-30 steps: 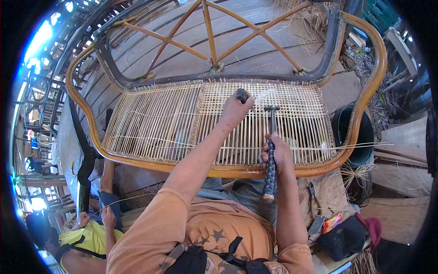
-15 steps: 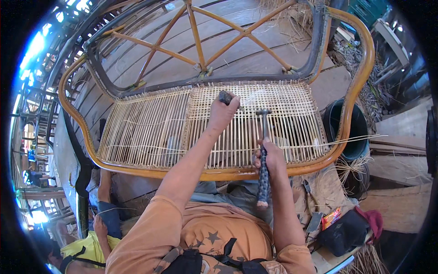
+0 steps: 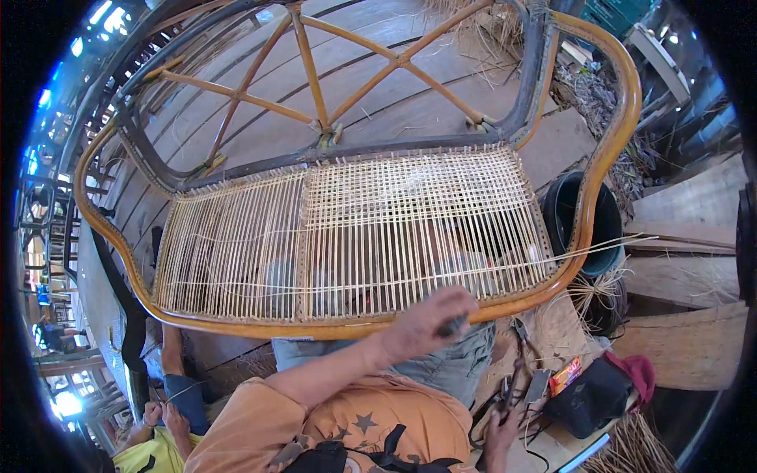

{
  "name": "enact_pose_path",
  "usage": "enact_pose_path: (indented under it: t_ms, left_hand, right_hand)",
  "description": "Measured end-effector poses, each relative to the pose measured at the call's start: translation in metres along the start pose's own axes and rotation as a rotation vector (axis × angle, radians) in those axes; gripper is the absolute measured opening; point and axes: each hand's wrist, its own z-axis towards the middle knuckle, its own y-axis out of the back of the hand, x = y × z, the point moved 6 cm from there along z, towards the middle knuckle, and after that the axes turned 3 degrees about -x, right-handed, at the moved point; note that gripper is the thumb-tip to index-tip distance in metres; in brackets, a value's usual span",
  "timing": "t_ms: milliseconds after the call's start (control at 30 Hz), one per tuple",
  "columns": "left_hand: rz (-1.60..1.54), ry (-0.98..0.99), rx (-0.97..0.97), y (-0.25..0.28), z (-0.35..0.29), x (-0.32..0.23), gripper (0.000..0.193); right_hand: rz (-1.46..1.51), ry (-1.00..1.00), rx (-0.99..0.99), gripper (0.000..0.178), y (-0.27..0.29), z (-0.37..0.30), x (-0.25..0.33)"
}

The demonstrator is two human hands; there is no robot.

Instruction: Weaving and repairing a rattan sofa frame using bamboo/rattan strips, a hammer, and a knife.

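My left hand (image 3: 430,319) is closed on a short dark-handled tool (image 3: 452,326), held over the near rail of a rattan bench. The bench's seat panel (image 3: 418,189) has strands running front to back, with cross strands woven through its far right part. Down at the lower right, my right hand (image 3: 501,433) reaches beside my body to several dark tools (image 3: 505,394) lying on a board. Its fingers are partly hidden among them, so its grip is unclear. The hammer cannot be made out for certain.
The curved rattan frame (image 3: 623,87) surrounds the seat. Loose strands (image 3: 607,244) stick out past its right side, above a dark bucket (image 3: 595,229). A black bag (image 3: 587,398) and a small orange packet (image 3: 565,377) lie at the lower right. Another person (image 3: 169,441) sits at the lower left.
My left hand has come off the weave, back toward me and to the right, still holding the dark-handled tool. My right hand has moved with the hammer from the seat down to the tools.
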Motion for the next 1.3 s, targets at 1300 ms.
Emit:
enact_pose_path:
  t_ms: [1300]
  left_hand:
    - [0.912,0.158,0.134,0.057,0.128,0.148,0.007]
  right_hand:
    - [-0.654,0.764,0.354,0.019,-0.071,0.221,0.401]
